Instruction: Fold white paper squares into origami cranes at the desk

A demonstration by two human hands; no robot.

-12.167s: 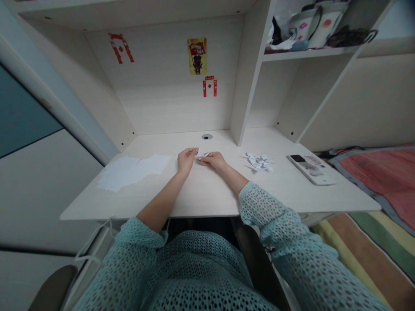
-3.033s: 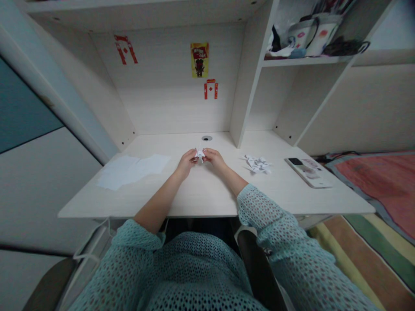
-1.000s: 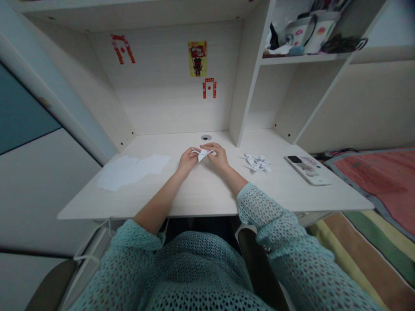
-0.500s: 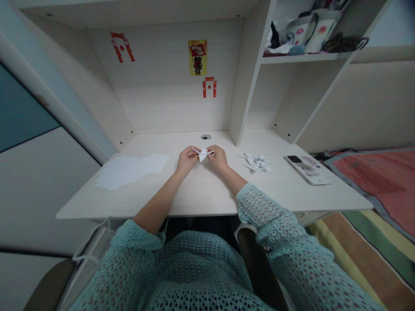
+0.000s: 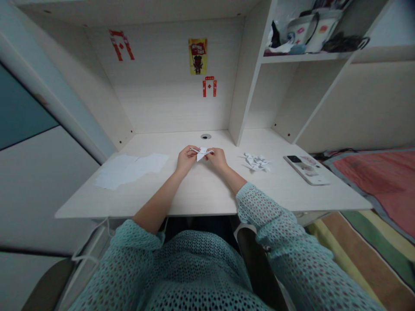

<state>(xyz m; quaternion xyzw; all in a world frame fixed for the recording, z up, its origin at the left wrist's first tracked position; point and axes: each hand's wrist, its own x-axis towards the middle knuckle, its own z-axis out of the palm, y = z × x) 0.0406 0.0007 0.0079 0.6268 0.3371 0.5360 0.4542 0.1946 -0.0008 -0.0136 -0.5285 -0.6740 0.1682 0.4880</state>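
Arms: both forearms reach forward from loose, mesh teal sleeves point(image 5: 259, 209) and angle inward, so the hands nearly meet above the middle of the desk point(image 5: 201, 194).

Left hand: left hand point(image 5: 186, 159) is angled up and to the right, with its fingertips point(image 5: 194, 149) pinching the left side of the folded paper point(image 5: 201, 153).

Right hand: right hand point(image 5: 218, 160) is angled up and to the left, with its fingertips point(image 5: 208, 153) closed on the paper's right side.

Grip: the hands are slightly apart, with the paper between them and held by both. Whether the paper touches the desk cannot be told.

Paper: small, white and pointed, with thin tips sticking out to either side, at the desk's centre.

Left of hands: loose paper sheets point(image 5: 131, 171) lie flat and overlapping, near the left hand.

Right of hands: a pile of paper scraps point(image 5: 256, 162) sits near the right hand, and a phone point(image 5: 306, 169) lies farther right.

Above: a poster point(image 5: 197, 56) and red cutouts point(image 5: 209, 86) are on the back panel, below a shelf point(image 5: 304, 57).
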